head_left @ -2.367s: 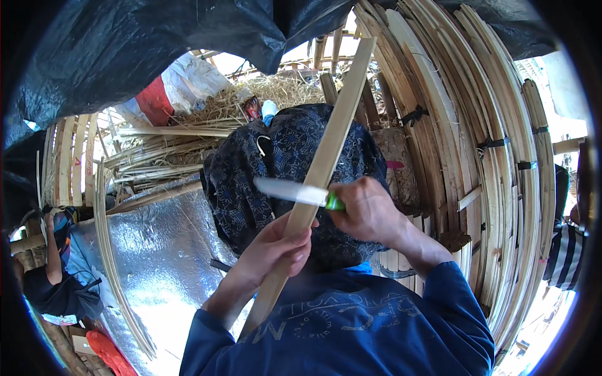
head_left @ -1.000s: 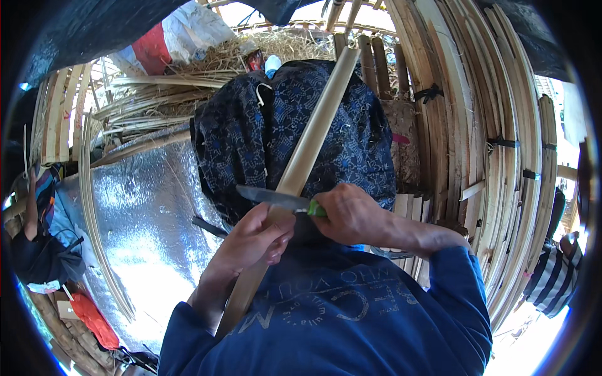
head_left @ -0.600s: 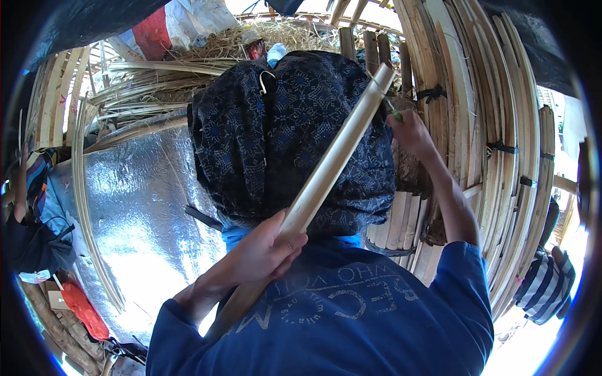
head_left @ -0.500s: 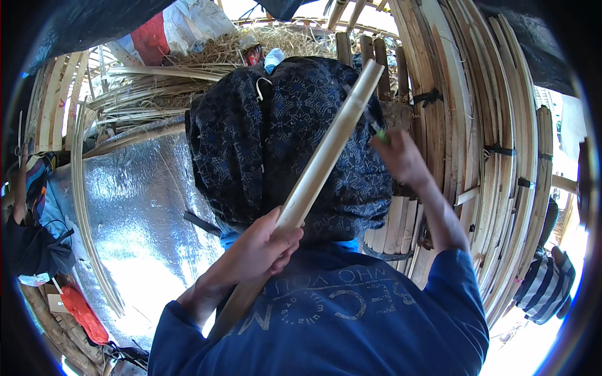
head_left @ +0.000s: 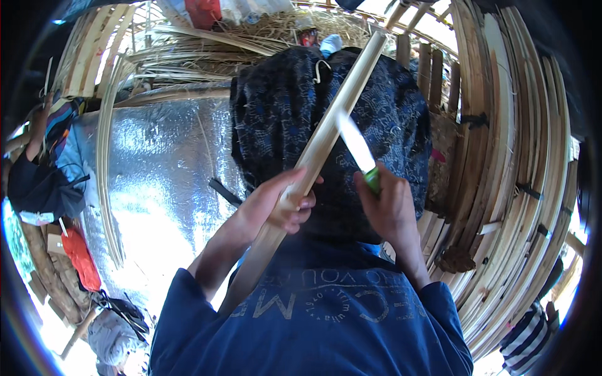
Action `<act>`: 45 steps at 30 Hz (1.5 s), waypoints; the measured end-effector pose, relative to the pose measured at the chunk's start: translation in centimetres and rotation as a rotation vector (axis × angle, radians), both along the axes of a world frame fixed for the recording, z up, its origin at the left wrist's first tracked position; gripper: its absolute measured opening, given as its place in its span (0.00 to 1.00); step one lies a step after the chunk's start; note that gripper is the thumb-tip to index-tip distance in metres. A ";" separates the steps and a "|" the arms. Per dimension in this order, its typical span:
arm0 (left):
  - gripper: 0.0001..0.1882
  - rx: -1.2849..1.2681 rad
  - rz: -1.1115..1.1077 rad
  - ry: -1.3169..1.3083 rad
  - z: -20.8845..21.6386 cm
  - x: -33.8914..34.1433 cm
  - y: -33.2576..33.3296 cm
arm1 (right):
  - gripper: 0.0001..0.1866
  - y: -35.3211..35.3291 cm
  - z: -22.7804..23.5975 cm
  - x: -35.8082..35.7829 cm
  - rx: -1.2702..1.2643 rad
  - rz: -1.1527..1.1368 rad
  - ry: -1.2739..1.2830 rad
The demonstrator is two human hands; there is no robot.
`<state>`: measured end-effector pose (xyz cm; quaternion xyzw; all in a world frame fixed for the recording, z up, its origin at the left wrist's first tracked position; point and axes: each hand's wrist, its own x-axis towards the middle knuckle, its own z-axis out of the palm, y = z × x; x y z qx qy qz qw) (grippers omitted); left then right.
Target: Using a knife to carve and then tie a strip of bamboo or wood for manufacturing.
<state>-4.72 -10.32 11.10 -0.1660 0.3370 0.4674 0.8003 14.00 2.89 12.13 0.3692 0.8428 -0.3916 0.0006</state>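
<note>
My left hand (head_left: 279, 203) is wrapped round a long, pale bamboo strip (head_left: 347, 94). The strip slants from against my blue shirt (head_left: 301, 341) up to the far right, over the dark patterned cloth (head_left: 276, 119) across my lap. In my right hand (head_left: 390, 203) is a knife (head_left: 357, 145) with a green handle, most of it hidden by my fingers. Its blade, slightly smeared by motion, points up and left. The tip is at the strip's right edge, beyond my left hand; whether it touches, I cannot tell.
A shiny silver sheet (head_left: 169, 150) covers the floor at left, with thin strips (head_left: 106, 163) along it. Bundled bamboo slats (head_left: 501, 144) stand at right. Shavings (head_left: 269, 34) lie at the back. Another person's dark sleeve (head_left: 44, 182) shows at far left.
My right hand has come nearer and leftward, bringing the knife beside the strip. My left hand still grips the strip. The whole view has shifted a little.
</note>
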 end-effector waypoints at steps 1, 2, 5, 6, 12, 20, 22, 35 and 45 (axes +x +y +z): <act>0.27 -0.022 0.000 0.041 -0.8 -0.3 0.3 | 0.10 0.2 0.2 -0.3 0.034 -0.099 0.077; 0.27 -0.018 0.003 0.052 -0.6 -0.6 0.1 | 0.10 0.3 0.4 -0.5 0.067 -0.202 0.154; 0.29 0.125 0.039 -0.176 -0.4 -1.6 0.3 | 0.09 0.7 1.0 -0.3 0.053 -0.346 0.199; 0.29 0.128 0.025 -0.169 -0.3 -1.6 0.7 | 0.09 0.8 1.2 -0.2 0.014 -0.431 0.280; 0.25 0.072 -0.022 -0.088 -2.2 -0.7 2.9 | 0.20 2.3 -0.3 2.3 0.163 -0.371 0.238; 0.25 0.177 -0.095 0.534 -2.2 -0.9 6.9 | 0.22 5.0 -2.0 5.1 0.176 -0.727 0.303; 0.24 0.247 -0.303 1.017 -2.5 0.8 8.8 | 0.22 5.3 -0.2 4.5 0.073 -0.830 0.230; 0.29 0.669 -0.871 2.043 -6.5 4.1 13.5 | 0.21 4.4 -0.9 8.8 0.114 -0.855 0.221; 0.30 0.831 -0.702 2.143 -3.0 3.1 16.8 | 0.19 5.4 0.3 8.6 0.140 -0.868 0.257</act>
